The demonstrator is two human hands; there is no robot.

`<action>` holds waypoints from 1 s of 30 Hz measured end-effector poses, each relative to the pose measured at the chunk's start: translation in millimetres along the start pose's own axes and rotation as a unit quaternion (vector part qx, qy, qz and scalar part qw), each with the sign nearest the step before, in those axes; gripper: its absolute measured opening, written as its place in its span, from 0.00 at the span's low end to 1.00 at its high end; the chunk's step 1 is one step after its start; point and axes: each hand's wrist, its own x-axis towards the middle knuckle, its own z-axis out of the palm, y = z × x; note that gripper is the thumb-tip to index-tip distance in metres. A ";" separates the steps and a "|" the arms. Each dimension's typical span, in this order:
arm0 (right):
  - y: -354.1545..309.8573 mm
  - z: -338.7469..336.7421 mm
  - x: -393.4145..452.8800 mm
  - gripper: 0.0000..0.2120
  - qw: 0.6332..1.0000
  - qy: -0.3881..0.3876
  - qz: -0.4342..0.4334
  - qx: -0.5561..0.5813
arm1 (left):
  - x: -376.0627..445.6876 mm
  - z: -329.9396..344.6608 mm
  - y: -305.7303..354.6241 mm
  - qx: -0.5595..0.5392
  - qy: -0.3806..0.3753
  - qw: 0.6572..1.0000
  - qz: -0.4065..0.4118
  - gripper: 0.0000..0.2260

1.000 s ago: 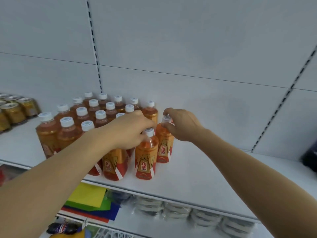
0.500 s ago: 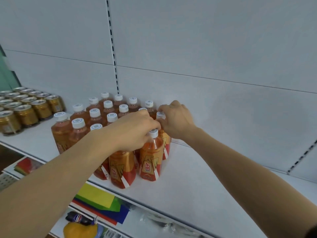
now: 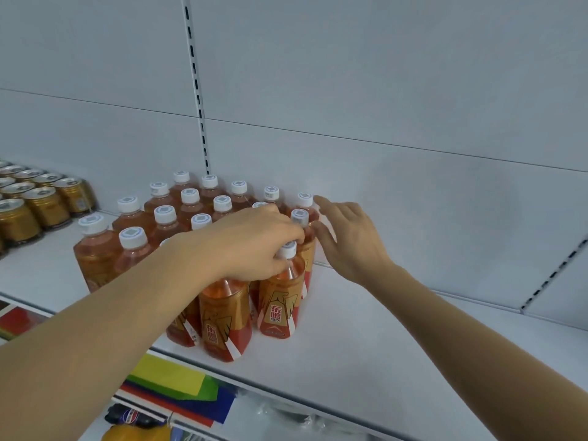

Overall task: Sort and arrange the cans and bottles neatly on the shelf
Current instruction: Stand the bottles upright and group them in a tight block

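- Many orange bottles point(image 3: 191, 214) are standing in rows on the white shelf point(image 3: 366, 345), white caps up.
- The left hand point(image 3: 251, 243) is curling its grip around the cap of the front-right bottle point(image 3: 280, 300) (upright, label facing out).
- The right hand point(image 3: 346, 237) is hovering just beside the rows, grip spread, holding nothing.
- Gold cans point(image 3: 44, 198) are sitting well apart at far left.

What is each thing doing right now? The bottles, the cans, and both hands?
Orange bottles: upright, capped, packed in rows on the shelf.
Front bottle: upright, cap under the left hand's fingers.
Gold cans: upright, unopened, grouped at the shelf's left end.
Left hand: curled over bottle tops.
Right hand: open, fingers spread, holding nothing.
Shelf: bare right of the bottles.
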 end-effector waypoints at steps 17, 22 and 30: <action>-11.8 56.7 -80.3 0.57 0.979 -0.159 0.093 0.091 | 12.3 -0.3 -12.3 0.001 -0.009 1.000 0.012 0.07; -7.3 61.1 -94.9 0.48 0.973 -0.161 0.114 0.119 | 13.5 -5.7 -14.4 -0.039 0.006 0.999 0.017 0.25; 2.9 76.4 -104.0 0.40 0.961 -0.183 0.155 0.141 | 37.1 -1.2 -16.1 0.013 -0.115 0.993 -0.004 0.32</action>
